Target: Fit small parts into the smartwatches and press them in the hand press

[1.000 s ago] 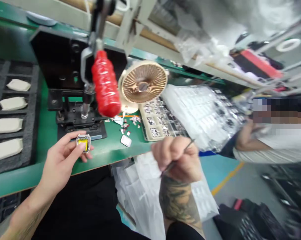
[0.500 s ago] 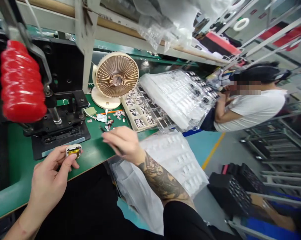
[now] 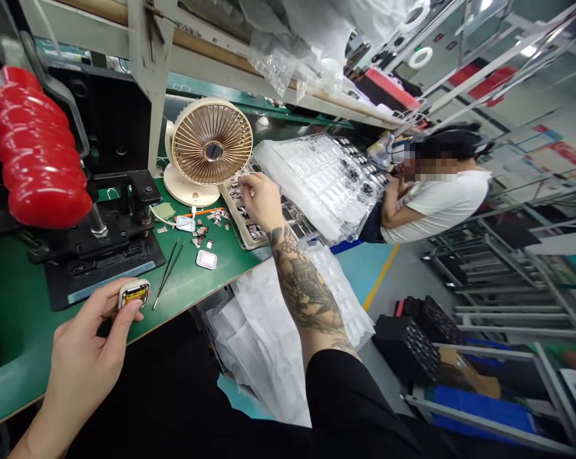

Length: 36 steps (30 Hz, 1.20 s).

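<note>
My left hand [image 3: 90,347] pinches a small white case with a yellow part inside [image 3: 134,293] over the front edge of the green bench [image 3: 11,331]. My right hand [image 3: 262,201] reaches out to a beige compartment tray of small parts [image 3: 250,233] beside the fan, its fingertips pinched at the tray; what they hold is too small to see. Black tweezers [image 3: 167,271] lie on the bench between the two hands. A small white square part [image 3: 206,259] rests near them.
A black hand press [image 3: 97,248] with a red handle [image 3: 37,166] stands at the left. A beige desk fan [image 3: 206,150] sits behind loose parts. Stacked clear blister trays [image 3: 326,178] lie to the right. A seated person [image 3: 436,191] works beyond. White plastic bags [image 3: 259,344] hang below the bench.
My right hand has laid the tweezers on the bench and moved away to the compartment tray. My left hand keeps the white case in about the same place.
</note>
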Each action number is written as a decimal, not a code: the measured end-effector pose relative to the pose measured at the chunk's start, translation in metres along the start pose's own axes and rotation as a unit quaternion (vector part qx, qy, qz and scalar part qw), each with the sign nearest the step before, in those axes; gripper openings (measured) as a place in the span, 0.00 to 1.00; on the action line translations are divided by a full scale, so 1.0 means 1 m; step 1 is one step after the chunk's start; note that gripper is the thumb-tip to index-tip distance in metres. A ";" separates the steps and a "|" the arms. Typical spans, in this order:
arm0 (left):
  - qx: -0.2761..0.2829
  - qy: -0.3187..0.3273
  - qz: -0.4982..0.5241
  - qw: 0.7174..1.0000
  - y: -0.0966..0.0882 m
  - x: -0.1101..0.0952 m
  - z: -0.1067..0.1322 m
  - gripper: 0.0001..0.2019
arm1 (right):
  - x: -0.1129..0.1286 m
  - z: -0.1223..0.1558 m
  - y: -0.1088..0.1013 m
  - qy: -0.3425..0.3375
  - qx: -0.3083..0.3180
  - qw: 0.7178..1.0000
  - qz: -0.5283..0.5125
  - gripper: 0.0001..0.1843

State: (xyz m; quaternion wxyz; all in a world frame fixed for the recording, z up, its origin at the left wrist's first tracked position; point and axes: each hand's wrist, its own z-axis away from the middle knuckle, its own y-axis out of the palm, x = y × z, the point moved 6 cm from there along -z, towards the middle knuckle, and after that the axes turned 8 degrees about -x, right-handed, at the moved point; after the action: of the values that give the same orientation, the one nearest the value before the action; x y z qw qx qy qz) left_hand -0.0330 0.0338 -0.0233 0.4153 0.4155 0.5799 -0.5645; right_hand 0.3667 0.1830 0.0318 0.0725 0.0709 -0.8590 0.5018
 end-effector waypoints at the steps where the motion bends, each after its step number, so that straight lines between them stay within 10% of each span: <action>1: 0.000 -0.002 0.000 1.000 0.000 0.000 0.000 0.22 | -0.007 -0.010 0.005 -0.004 0.012 1.000 0.009 0.17; 13: -0.001 0.018 -0.017 1.000 0.000 0.002 0.000 0.19 | -0.012 -0.027 0.020 -0.097 0.068 0.993 0.020 0.10; 29: -0.018 0.013 0.044 0.999 -0.003 0.011 -0.003 0.15 | -0.042 0.007 -0.005 -0.022 -0.059 0.997 -0.050 0.07; 36: -0.006 0.135 -0.012 0.991 0.000 -0.014 -0.008 0.07 | 0.056 0.057 -0.038 -0.007 -0.152 0.944 -0.294 0.08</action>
State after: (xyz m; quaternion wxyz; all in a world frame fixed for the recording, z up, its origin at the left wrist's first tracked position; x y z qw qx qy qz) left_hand -0.0283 0.0415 -0.0095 0.3292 0.4784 0.6389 -0.5045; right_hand 0.3164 0.1122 0.0471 0.2208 0.3122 -0.8664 0.3212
